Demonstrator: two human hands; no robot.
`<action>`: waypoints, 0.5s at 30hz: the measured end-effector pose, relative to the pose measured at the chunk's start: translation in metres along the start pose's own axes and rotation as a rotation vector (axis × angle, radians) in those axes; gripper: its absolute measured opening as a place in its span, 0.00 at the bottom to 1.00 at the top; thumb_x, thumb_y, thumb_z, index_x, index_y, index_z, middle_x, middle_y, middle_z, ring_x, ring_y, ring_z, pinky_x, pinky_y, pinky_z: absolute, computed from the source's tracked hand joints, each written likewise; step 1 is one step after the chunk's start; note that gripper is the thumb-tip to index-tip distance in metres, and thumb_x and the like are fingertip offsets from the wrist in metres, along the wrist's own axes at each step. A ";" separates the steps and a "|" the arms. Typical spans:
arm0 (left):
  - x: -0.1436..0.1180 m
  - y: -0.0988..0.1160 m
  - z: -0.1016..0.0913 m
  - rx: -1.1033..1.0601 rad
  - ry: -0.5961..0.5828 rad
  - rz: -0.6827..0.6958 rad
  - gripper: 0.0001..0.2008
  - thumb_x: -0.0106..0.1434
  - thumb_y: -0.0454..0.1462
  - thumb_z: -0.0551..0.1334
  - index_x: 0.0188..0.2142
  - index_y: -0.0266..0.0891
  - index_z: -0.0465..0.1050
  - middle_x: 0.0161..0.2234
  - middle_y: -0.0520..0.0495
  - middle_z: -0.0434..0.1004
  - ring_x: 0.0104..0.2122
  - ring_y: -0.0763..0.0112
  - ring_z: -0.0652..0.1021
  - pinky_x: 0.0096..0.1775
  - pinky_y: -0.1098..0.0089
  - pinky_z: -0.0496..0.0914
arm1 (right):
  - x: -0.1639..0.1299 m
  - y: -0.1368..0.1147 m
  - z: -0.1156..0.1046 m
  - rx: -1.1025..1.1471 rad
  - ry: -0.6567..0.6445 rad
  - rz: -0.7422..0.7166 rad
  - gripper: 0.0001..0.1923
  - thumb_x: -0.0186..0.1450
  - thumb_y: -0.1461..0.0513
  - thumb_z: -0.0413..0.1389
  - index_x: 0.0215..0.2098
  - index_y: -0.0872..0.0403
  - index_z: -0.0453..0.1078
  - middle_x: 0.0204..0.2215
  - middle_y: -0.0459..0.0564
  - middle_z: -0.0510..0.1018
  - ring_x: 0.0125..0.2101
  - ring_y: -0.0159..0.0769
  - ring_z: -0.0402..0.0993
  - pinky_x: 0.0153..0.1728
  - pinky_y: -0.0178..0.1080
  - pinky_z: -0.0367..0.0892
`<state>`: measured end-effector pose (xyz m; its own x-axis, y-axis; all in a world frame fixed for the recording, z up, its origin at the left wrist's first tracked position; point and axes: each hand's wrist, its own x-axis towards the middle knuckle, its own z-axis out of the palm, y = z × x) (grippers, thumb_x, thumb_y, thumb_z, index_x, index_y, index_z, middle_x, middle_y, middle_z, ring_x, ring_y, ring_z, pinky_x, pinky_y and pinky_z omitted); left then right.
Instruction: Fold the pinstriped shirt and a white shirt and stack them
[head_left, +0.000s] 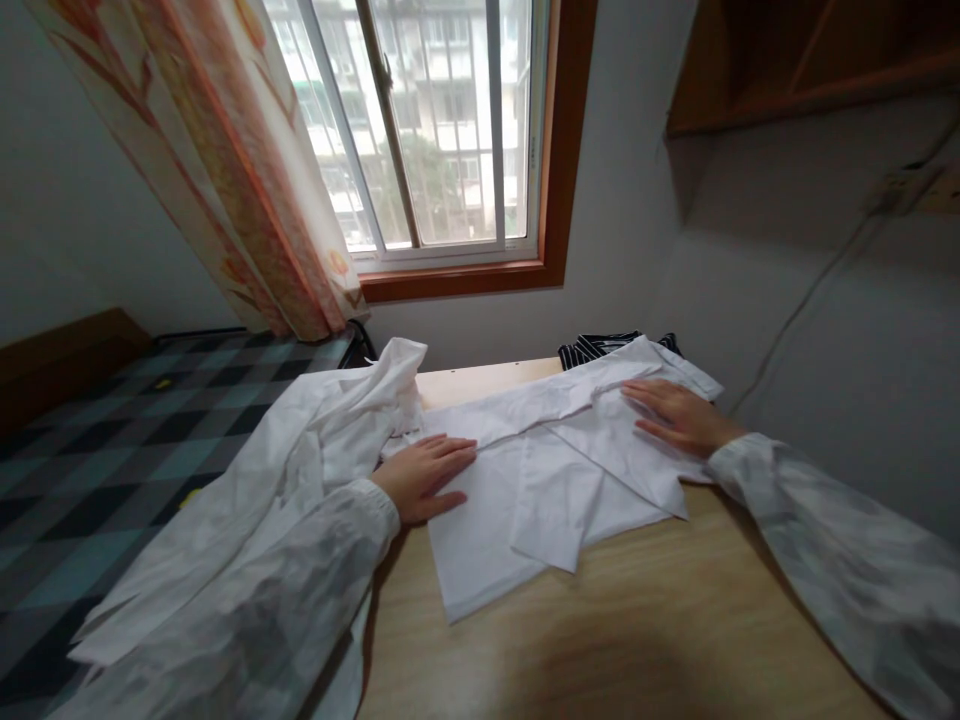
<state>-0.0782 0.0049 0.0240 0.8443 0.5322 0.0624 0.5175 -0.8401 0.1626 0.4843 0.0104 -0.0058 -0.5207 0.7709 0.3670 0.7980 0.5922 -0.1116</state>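
Note:
A white shirt (480,530) lies partly folded across the wooden table (645,610), with one sleeve laid over its body and its cuff end pointing toward me. On the shirt's left part my left hand (427,475) rests flat, fingers stretched out. My right hand (679,415) lies on the shirt's right part, palm down with the fingers extended. Neither hand grips the cloth. Left of the folded part, more white cloth (352,430) lies crumpled, hanging over the table's left edge toward the bed; whether it belongs to the same shirt I cannot tell.
A bed with a checked cover (180,430) stands left of the table. Behind the shirt sits a folded black-and-white striped garment (600,348). A floral curtain (247,180) hangs beside the window (450,140). A cable (795,300) runs down the right wall, near a wooden shelf (750,110).

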 end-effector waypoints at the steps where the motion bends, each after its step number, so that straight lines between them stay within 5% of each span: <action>1: -0.009 0.005 -0.001 -0.021 -0.008 0.055 0.33 0.72 0.53 0.64 0.72 0.45 0.70 0.74 0.37 0.69 0.70 0.48 0.74 0.75 0.46 0.61 | -0.014 -0.008 -0.004 0.021 -0.016 -0.043 0.33 0.78 0.48 0.55 0.77 0.45 0.65 0.75 0.55 0.70 0.72 0.57 0.68 0.72 0.63 0.65; 7: -0.043 0.033 -0.005 -0.080 0.009 0.218 0.45 0.60 0.63 0.73 0.68 0.43 0.73 0.68 0.32 0.76 0.63 0.41 0.80 0.70 0.43 0.68 | -0.080 -0.037 -0.015 0.123 -0.118 -0.180 0.41 0.71 0.46 0.64 0.79 0.40 0.63 0.74 0.54 0.71 0.71 0.61 0.71 0.68 0.64 0.70; 12: -0.042 0.050 -0.003 0.014 0.007 0.270 0.16 0.76 0.46 0.62 0.58 0.46 0.79 0.59 0.39 0.85 0.53 0.52 0.85 0.56 0.55 0.78 | -0.091 -0.045 -0.013 0.122 -0.115 -0.124 0.33 0.74 0.52 0.62 0.76 0.38 0.67 0.71 0.52 0.75 0.67 0.56 0.76 0.67 0.61 0.74; 15: -0.040 0.054 -0.003 0.009 0.006 0.239 0.14 0.77 0.37 0.56 0.53 0.44 0.79 0.54 0.40 0.87 0.49 0.56 0.86 0.49 0.60 0.78 | -0.088 -0.047 -0.009 0.136 -0.073 -0.081 0.22 0.76 0.57 0.57 0.66 0.38 0.78 0.64 0.50 0.82 0.61 0.52 0.82 0.63 0.58 0.78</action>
<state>-0.0847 -0.0613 0.0328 0.9420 0.3191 0.1042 0.3047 -0.9430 0.1339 0.4948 -0.0874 -0.0243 -0.6061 0.7316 0.3122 0.7069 0.6753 -0.2103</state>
